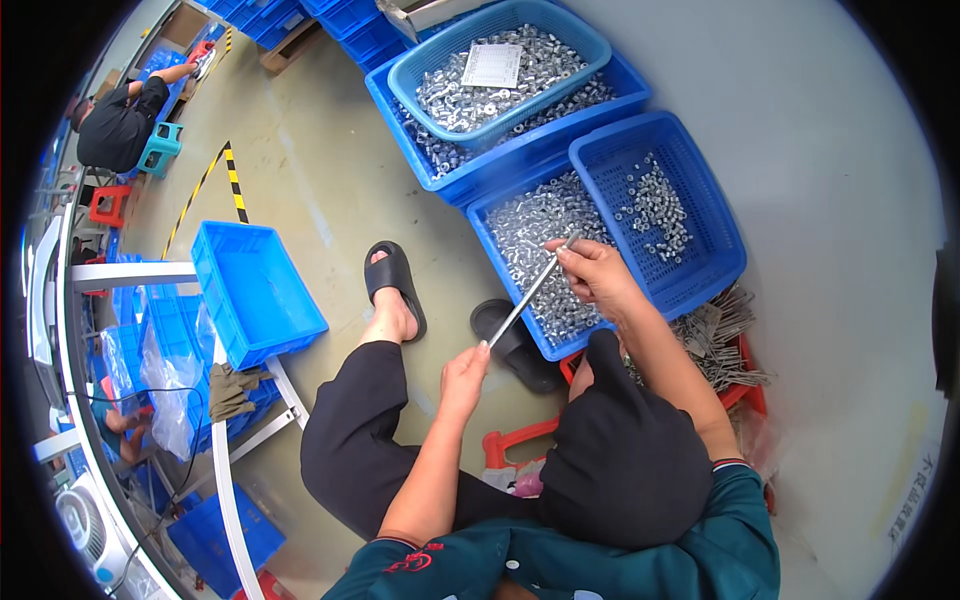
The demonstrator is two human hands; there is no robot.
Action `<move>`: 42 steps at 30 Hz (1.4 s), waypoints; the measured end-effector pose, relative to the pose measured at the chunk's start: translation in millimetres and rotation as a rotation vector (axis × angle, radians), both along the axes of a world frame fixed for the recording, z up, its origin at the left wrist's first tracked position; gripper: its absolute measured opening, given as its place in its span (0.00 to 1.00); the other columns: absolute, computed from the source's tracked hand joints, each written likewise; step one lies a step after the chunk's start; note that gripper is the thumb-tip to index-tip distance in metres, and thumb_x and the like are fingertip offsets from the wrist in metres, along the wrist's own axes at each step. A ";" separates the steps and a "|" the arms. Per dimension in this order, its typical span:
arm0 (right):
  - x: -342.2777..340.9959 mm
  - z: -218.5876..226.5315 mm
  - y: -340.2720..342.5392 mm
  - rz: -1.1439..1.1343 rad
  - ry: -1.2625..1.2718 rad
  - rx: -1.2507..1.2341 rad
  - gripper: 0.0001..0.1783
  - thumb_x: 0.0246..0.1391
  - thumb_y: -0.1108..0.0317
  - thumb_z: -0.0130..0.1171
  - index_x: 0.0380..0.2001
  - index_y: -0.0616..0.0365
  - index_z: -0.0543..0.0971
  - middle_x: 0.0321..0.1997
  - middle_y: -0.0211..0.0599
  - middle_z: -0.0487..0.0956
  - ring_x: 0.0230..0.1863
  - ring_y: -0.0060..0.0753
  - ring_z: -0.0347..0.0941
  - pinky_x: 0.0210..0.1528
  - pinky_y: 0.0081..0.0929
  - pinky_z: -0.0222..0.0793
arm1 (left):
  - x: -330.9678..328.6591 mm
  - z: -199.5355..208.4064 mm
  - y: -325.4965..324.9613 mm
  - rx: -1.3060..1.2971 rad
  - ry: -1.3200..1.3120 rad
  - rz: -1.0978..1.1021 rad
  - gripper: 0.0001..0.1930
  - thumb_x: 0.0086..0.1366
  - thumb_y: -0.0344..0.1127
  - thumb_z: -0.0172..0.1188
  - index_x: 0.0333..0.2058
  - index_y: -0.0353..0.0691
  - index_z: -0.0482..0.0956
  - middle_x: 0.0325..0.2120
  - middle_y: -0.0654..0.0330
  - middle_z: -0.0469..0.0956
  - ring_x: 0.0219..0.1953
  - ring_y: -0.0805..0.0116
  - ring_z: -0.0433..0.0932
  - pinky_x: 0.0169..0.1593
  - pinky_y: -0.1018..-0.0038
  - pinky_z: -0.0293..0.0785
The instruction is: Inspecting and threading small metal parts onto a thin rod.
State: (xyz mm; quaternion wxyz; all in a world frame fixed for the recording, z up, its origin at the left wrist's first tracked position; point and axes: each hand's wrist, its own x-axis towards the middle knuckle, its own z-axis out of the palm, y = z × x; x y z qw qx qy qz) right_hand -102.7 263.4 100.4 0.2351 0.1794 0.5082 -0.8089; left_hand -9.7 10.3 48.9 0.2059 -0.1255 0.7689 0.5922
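Left hand (464, 382) grips a rod (522, 302), right hand (594, 273) pinches its far end over parts (540, 212) — likely threading one on, next needing steady alignment

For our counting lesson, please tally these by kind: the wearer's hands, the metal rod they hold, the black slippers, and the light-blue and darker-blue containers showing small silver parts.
Left hand and right hand: 2
Metal rod: 1
Black slippers: 2
Light-blue basket: 1
Darker-blue containers: 3
Total: 9
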 end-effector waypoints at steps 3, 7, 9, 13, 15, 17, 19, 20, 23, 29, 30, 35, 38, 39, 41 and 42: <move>12.1 -5.1 -1.5 -0.056 -0.058 -0.106 0.17 0.55 0.64 0.54 0.47 0.59 0.73 0.16 0.19 0.61 0.12 0.10 0.52 0.12 0.11 0.43 | -7.9 12.2 8.4 -0.063 0.007 0.004 0.22 0.66 0.49 0.47 0.17 0.41 0.65 0.13 0.72 0.59 0.17 0.82 0.54 0.21 0.81 0.51; 42.0 -25.3 -14.5 0.326 -0.142 -0.072 0.16 0.53 0.64 0.56 0.45 0.54 0.76 0.17 0.16 0.62 0.13 0.10 0.50 0.14 0.13 0.43 | -31.4 38.8 28.2 -0.187 0.058 -0.023 0.24 0.66 0.52 0.45 0.17 0.40 0.65 0.13 0.70 0.60 0.17 0.81 0.56 0.22 0.80 0.54; 49.0 -25.1 -31.4 0.402 -0.093 -0.179 0.17 0.55 0.64 0.54 0.49 0.51 0.72 0.16 0.16 0.61 0.13 0.10 0.49 0.14 0.14 0.42 | -42.2 47.0 36.1 -0.315 0.027 -0.113 0.27 0.66 0.56 0.42 0.23 0.37 0.73 0.14 0.67 0.65 0.19 0.78 0.62 0.25 0.78 0.59; 46.0 -32.9 -33.3 0.411 -0.045 -0.249 0.11 0.58 0.58 0.50 0.38 0.52 0.71 0.16 0.18 0.60 0.12 0.10 0.49 0.13 0.13 0.41 | -50.9 56.6 64.5 -0.357 0.082 -0.122 0.28 0.64 0.59 0.37 0.29 0.40 0.76 0.22 0.50 0.76 0.31 0.49 0.76 0.36 0.61 0.68; 49.4 -35.4 -32.7 0.346 -0.038 -0.270 0.12 0.59 0.56 0.49 0.33 0.52 0.71 0.16 0.20 0.60 0.12 0.10 0.49 0.13 0.13 0.42 | -48.6 63.9 74.4 -0.414 0.147 -0.170 0.28 0.64 0.58 0.37 0.29 0.40 0.76 0.22 0.49 0.76 0.31 0.48 0.76 0.36 0.61 0.68; 49.6 -33.2 -25.3 0.285 -0.064 -0.264 0.12 0.59 0.56 0.49 0.35 0.52 0.72 0.17 0.20 0.60 0.12 0.11 0.49 0.12 0.13 0.42 | -44.9 70.4 78.3 -0.473 0.209 -0.217 0.27 0.65 0.58 0.38 0.29 0.39 0.76 0.23 0.49 0.76 0.31 0.48 0.75 0.36 0.61 0.68; 46.0 -30.3 -19.6 0.144 -0.109 -0.318 0.14 0.60 0.57 0.48 0.41 0.52 0.73 0.16 0.20 0.60 0.12 0.11 0.50 0.12 0.13 0.42 | -41.9 78.5 72.4 -0.449 0.124 -0.242 0.27 0.64 0.57 0.39 0.28 0.39 0.76 0.23 0.48 0.76 0.31 0.47 0.75 0.35 0.60 0.68; 42.6 -29.1 -12.2 0.061 -0.108 -0.373 0.14 0.60 0.57 0.48 0.43 0.53 0.73 0.16 0.20 0.60 0.12 0.11 0.50 0.11 0.13 0.43 | -39.3 82.0 68.8 -0.449 0.123 -0.250 0.27 0.64 0.57 0.39 0.28 0.39 0.76 0.23 0.48 0.76 0.31 0.47 0.75 0.35 0.60 0.68; 32.1 -22.0 10.0 -0.160 -0.104 -0.446 0.15 0.60 0.57 0.48 0.43 0.55 0.72 0.16 0.21 0.60 0.12 0.11 0.51 0.11 0.11 0.44 | -26.4 85.2 47.3 -0.470 0.060 -0.254 0.25 0.63 0.55 0.44 0.25 0.37 0.75 0.21 0.49 0.75 0.27 0.49 0.74 0.33 0.61 0.67; -1.2 -19.9 63.8 -0.524 -0.147 -0.675 0.19 0.58 0.51 0.48 0.41 0.55 0.71 0.17 0.20 0.60 0.13 0.12 0.50 0.11 0.10 0.43 | 7.0 92.8 13.0 -0.456 -0.040 -0.226 0.21 0.62 0.48 0.53 0.18 0.36 0.71 0.10 0.67 0.62 0.16 0.79 0.58 0.21 0.77 0.56; -4.6 -23.3 74.0 -0.562 -0.172 -0.735 0.20 0.58 0.50 0.48 0.41 0.55 0.71 0.17 0.20 0.60 0.13 0.12 0.50 0.11 0.11 0.43 | 11.0 91.5 11.4 -0.452 -0.041 -0.222 0.21 0.62 0.48 0.53 0.18 0.36 0.71 0.10 0.67 0.62 0.16 0.79 0.58 0.21 0.77 0.56; 3.4 -16.3 74.1 -0.586 -0.247 -0.849 0.16 0.60 0.57 0.47 0.36 0.60 0.70 0.17 0.22 0.61 0.13 0.14 0.52 0.11 0.13 0.45 | 20.2 76.7 0.5 -0.257 -0.012 -0.074 0.20 0.62 0.44 0.54 0.16 0.37 0.69 0.11 0.72 0.60 0.16 0.83 0.55 0.20 0.80 0.51; 10.3 -4.7 52.9 -0.403 -0.259 -0.923 0.11 0.59 0.62 0.49 0.29 0.60 0.70 0.19 0.27 0.64 0.14 0.15 0.54 0.11 0.12 0.47 | 22.5 72.4 -3.5 -0.229 -0.021 -0.042 0.20 0.62 0.45 0.54 0.15 0.38 0.68 0.11 0.72 0.60 0.16 0.83 0.55 0.20 0.81 0.50; 9.5 -1.6 45.8 -0.342 -0.268 -0.941 0.11 0.58 0.63 0.49 0.29 0.60 0.71 0.21 0.29 0.65 0.14 0.15 0.55 0.11 0.12 0.48 | 24.3 69.8 -5.3 -0.213 -0.009 -0.033 0.20 0.62 0.45 0.54 0.15 0.38 0.68 0.11 0.72 0.60 0.16 0.83 0.55 0.21 0.81 0.50; 8.2 -1.1 33.1 -0.349 -0.265 -0.896 0.11 0.57 0.63 0.51 0.28 0.60 0.71 0.25 0.36 0.70 0.19 0.19 0.61 0.13 0.12 0.53 | 27.9 65.3 -6.7 -0.169 -0.036 0.003 0.20 0.62 0.45 0.54 0.15 0.39 0.68 0.11 0.72 0.60 0.16 0.83 0.55 0.21 0.81 0.50; 7.8 0.6 25.9 -0.360 -0.269 -0.881 0.11 0.57 0.63 0.51 0.28 0.61 0.71 0.26 0.37 0.71 0.21 0.21 0.63 0.14 0.13 0.55 | 28.1 62.1 -6.9 -0.098 -0.047 0.026 0.20 0.63 0.45 0.53 0.16 0.40 0.68 0.11 0.72 0.60 0.16 0.83 0.54 0.21 0.81 0.49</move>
